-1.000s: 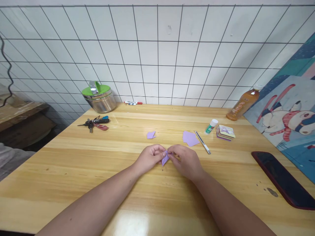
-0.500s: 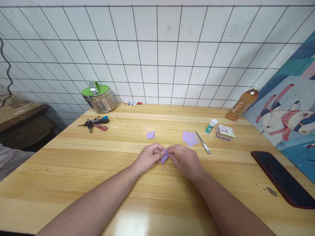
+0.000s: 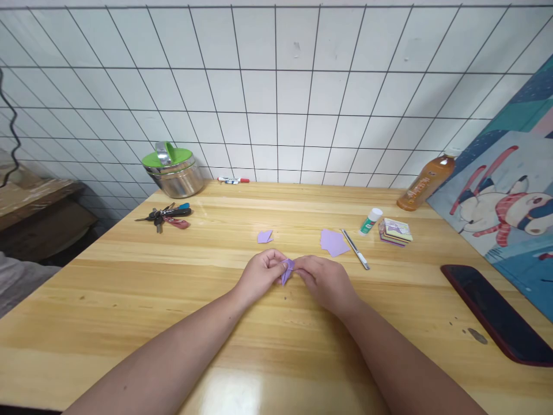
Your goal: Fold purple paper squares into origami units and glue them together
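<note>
A small folded piece of purple paper (image 3: 287,272) is held just above the middle of the table. My left hand (image 3: 262,274) pinches it from the left, thumb on top. From the right, the fingertips of my right hand (image 3: 325,281) close on its right edge. Beyond my left hand lies another small folded purple paper (image 3: 264,236). Flat purple paper sheets (image 3: 334,242) lie beyond my right hand, with a utility knife (image 3: 355,249) beside them.
A glue stick (image 3: 370,221) and a stack of small paper packs (image 3: 395,231) stand right of the knife. A bottle (image 3: 425,181), a phone (image 3: 496,314) and a picture panel (image 3: 514,196) are farther right. Keys (image 3: 164,216), a lidded steel pot (image 3: 175,173) and a marker (image 3: 233,180) lie left and back.
The folded purple paper has turned slightly between my fingers and moved a little up and left. My right fingertips have shifted slightly along its right edge. Both hands keep hold.
</note>
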